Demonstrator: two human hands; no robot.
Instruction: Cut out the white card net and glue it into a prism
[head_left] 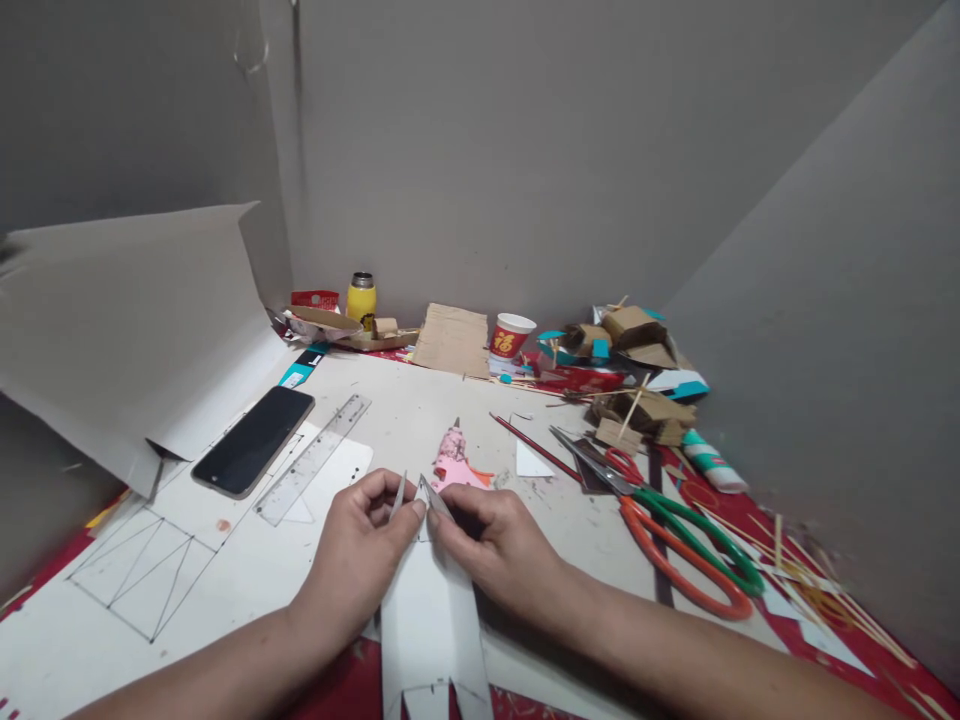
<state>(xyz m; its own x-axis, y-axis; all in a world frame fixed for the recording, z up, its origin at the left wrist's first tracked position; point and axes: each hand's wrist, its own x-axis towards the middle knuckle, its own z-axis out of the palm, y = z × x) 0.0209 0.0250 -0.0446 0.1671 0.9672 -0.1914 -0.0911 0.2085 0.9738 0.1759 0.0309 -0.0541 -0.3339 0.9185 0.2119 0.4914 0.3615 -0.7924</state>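
My left hand and my right hand meet over a long white folded paper piece near the table's front edge. Both hands pinch the pointed flaps at its far end, fingers pressed together. The paper runs back toward me between my forearms. Just beyond my fingertips lies a pink hot glue gun with an orange trigger. A small white paper triangle rests to the right of it.
A black phone and a clear ruler lie on a white sheet with drawn lines at the left. Scissors with red and green handles lie at the right. A paper cup, yellow bottle and cardboard scraps line the back wall.
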